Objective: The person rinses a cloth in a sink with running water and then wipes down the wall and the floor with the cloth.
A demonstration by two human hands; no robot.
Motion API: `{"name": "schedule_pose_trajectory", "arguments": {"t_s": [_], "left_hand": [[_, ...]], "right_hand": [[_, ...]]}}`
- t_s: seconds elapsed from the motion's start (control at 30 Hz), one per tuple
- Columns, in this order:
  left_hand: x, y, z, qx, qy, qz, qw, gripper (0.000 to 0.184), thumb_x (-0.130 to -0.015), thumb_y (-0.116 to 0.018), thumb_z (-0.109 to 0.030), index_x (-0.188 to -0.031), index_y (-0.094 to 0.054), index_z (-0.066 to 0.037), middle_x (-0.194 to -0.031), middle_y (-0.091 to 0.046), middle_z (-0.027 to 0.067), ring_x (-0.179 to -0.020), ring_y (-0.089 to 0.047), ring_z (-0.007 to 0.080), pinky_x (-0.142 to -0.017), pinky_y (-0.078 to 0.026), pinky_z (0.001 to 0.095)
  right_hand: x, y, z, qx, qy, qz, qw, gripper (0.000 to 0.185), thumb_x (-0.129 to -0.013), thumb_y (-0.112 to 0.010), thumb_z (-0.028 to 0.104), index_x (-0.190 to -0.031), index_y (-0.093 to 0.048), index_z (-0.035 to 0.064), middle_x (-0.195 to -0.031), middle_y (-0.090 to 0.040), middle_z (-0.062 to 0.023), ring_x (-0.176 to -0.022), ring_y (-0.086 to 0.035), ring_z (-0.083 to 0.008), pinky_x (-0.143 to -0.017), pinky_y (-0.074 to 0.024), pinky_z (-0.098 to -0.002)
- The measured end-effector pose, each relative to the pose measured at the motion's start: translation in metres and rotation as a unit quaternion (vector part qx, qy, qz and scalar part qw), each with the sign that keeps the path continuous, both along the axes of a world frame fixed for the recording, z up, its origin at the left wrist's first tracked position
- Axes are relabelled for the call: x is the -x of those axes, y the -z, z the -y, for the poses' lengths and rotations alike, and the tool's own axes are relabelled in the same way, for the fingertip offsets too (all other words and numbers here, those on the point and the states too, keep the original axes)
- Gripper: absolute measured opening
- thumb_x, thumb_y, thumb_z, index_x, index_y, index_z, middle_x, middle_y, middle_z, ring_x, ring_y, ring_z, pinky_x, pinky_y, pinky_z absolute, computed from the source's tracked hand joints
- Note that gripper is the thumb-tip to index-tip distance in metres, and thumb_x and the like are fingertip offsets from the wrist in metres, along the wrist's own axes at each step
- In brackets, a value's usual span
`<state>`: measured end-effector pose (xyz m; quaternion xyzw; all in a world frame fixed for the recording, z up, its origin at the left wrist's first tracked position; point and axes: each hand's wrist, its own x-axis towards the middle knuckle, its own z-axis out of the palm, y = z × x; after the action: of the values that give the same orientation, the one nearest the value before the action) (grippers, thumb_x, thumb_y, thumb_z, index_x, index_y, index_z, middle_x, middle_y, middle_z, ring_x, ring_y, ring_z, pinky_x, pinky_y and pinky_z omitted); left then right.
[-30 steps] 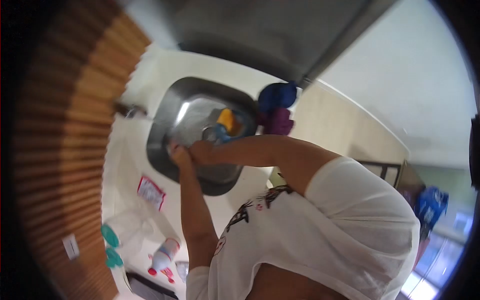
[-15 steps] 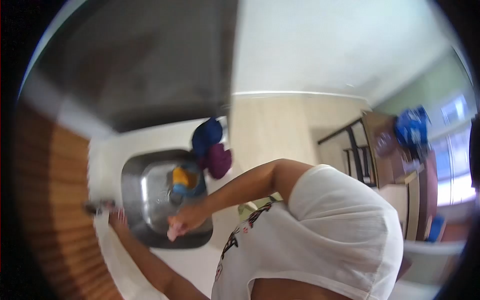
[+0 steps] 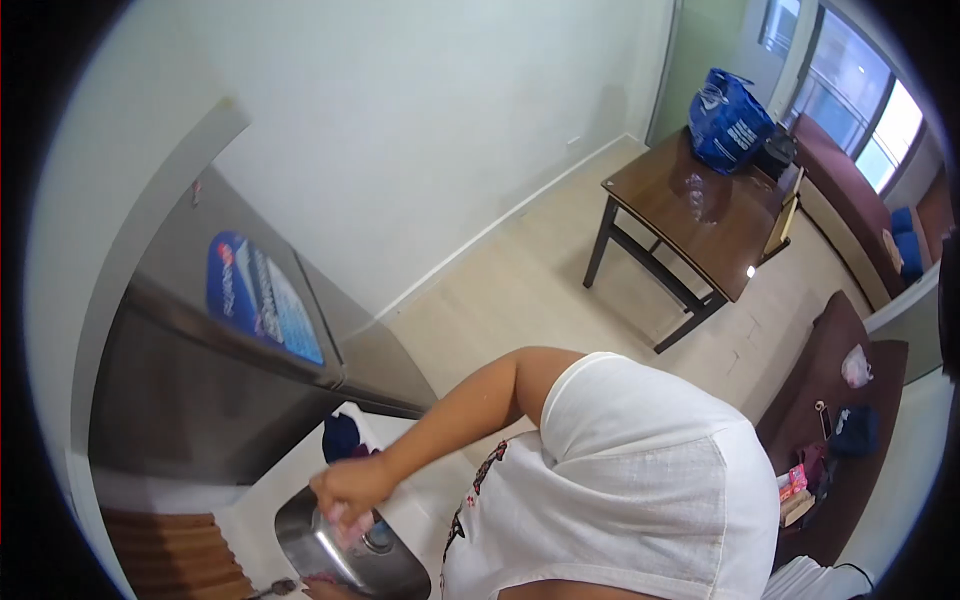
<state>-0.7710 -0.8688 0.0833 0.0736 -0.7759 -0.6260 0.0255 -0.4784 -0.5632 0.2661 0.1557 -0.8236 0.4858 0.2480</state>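
1. Metal forms the sink [image 3: 398, 574], which lies at the lower left of the frame, set in a white counter [image 3: 262, 508].
2. Over the sink, the right hand [image 3: 352, 490] hangs with its fingers bent and pointing down; blur hides whether they are apart, together or clamped on something, so I cannot tell.
3. At the bottom edge, only part of the left hand [image 3: 326, 589] shows, near the faucet [image 3: 279, 588]; I cannot tell its grip, nor whether it touches the faucet.
4. Dark blue cloth [image 3: 341, 438] sits on the counter between the sink and the grey fridge [image 3: 210, 385] at the left.
5. Toward the upper right, a blue bag [image 3: 731, 122] stands on a brown table [image 3: 665, 208].
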Motion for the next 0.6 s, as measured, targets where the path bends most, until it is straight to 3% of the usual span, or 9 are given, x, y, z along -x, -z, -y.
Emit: {"name": "schedule_pose_trajectory", "arguments": {"t_s": [0.07,0.1,0.17,0.23,0.27,0.3,0.33,0.43,0.6], "left_hand": [[-0.039,0.008,-0.046,-0.115,0.069,-0.004,0.991,0.043,-0.086,-0.051,-0.034,-0.118,-0.050,-0.005,-0.115,-0.050,0.0156,-0.095,-0.052,0.0248,-0.074,-0.047,0.0354],[-0.105,-0.030,-0.102,-0.151,0.182,-0.009,0.972,0.049,-0.086,-0.052,-0.034,-0.124,-0.043,-0.005,-0.121,-0.045,0.0155,-0.101,-0.049,0.0269,-0.079,-0.044,0.0376],[-0.243,-0.111,-0.215,-0.222,0.405,0.005,0.887,0.061,-0.086,-0.052,-0.036,-0.134,-0.030,-0.006,-0.133,-0.035,0.0153,-0.114,-0.042,0.0310,-0.089,-0.040,0.0419],[-0.295,-0.130,-0.292,-0.312,0.541,0.142,0.768,0.071,-0.084,-0.057,-0.039,-0.139,-0.022,-0.011,-0.140,-0.029,0.0088,-0.125,-0.030,0.0250,-0.092,-0.032,0.0501],[-0.327,-0.141,-0.323,-0.286,0.589,0.065,0.753,0.070,-0.084,-0.059,-0.034,-0.139,-0.022,-0.011,-0.136,-0.034,0.0075,-0.119,-0.038,0.0218,-0.087,-0.038,0.0403],[-0.345,-0.148,-0.353,-0.205,0.599,0.081,0.770,0.071,-0.082,-0.063,-0.024,-0.139,-0.022,-0.011,-0.131,-0.040,0.0050,-0.109,-0.045,0.0162,-0.079,-0.040,0.0299],[-0.362,-0.148,-0.380,-0.240,0.607,0.096,0.751,0.067,-0.082,-0.063,-0.015,-0.138,-0.025,-0.012,-0.126,-0.043,0.0028,-0.100,-0.049,0.0120,-0.073,-0.039,0.0227],[-0.397,-0.150,-0.433,-0.228,0.623,0.120,0.739,0.067,-0.084,-0.059,-0.007,-0.139,-0.021,-0.006,-0.136,-0.034,0.0091,-0.115,-0.044,0.0194,-0.086,-0.043,0.0287],[-0.412,-0.137,-0.492,-0.127,0.667,0.141,0.720,0.052,-0.084,-0.058,-0.003,-0.130,-0.035,0.005,-0.123,-0.048,0.0153,-0.107,-0.052,0.0226,-0.091,-0.044,0.0311]], "right_hand": [[-0.019,0.013,-0.055,0.030,0.090,-0.017,0.995,0.024,-0.059,-0.071,0.021,-0.076,-0.064,0.0058,-0.074,-0.061,-0.0117,-0.076,-0.057,-0.0290,-0.068,-0.0458,-0.0377],[-0.040,0.013,-0.080,0.042,0.131,0.012,0.990,0.026,-0.060,-0.072,0.022,-0.077,-0.064,0.0051,-0.073,-0.061,-0.0130,-0.073,-0.059,-0.0290,-0.068,-0.0464,-0.0375],[-0.092,-0.002,-0.116,0.146,0.183,0.107,0.966,0.022,-0.065,-0.068,0.020,-0.075,-0.063,0.0019,-0.074,-0.061,-0.0148,-0.070,-0.061,-0.0251,-0.062,-0.0465,-0.0342],[-0.131,0.000,-0.150,0.182,0.249,0.080,0.948,0.019,-0.063,-0.068,0.019,-0.073,-0.065,0.0028,-0.068,-0.062,-0.0132,-0.061,-0.060,-0.0224,-0.057,-0.0462,-0.0344],[-0.148,0.006,-0.169,0.198,0.277,0.064,0.938,0.018,-0.063,-0.068,0.018,-0.073,-0.065,0.0022,-0.067,-0.062,-0.0127,-0.060,-0.059,-0.0206,-0.056,-0.0458,-0.0337],[-0.165,0.013,-0.192,0.213,0.308,0.048,0.926,0.018,-0.064,-0.068,0.017,-0.072,-0.065,0.0017,-0.066,-0.061,-0.0123,-0.060,-0.058,-0.0189,-0.056,-0.0454,-0.0330],[-0.186,0.019,-0.216,0.240,0.323,0.050,0.914,0.016,-0.066,-0.068,0.016,-0.071,-0.064,0.0014,-0.065,-0.061,-0.0111,-0.060,-0.057,-0.0166,-0.056,-0.0449,-0.0323],[-0.243,0.034,-0.274,0.436,0.367,-0.022,0.821,0.014,-0.074,-0.065,0.011,-0.068,-0.056,0.0011,-0.065,-0.058,-0.0077,-0.063,-0.052,-0.0114,-0.056,-0.0436,-0.0303],[-0.360,0.009,-0.353,0.294,0.543,-0.095,0.781,0.020,-0.080,-0.063,0.015,-0.069,-0.052,0.0035,-0.067,-0.057,-0.0026,-0.066,-0.051,-0.0091,-0.061,-0.0432,-0.0272]]}}
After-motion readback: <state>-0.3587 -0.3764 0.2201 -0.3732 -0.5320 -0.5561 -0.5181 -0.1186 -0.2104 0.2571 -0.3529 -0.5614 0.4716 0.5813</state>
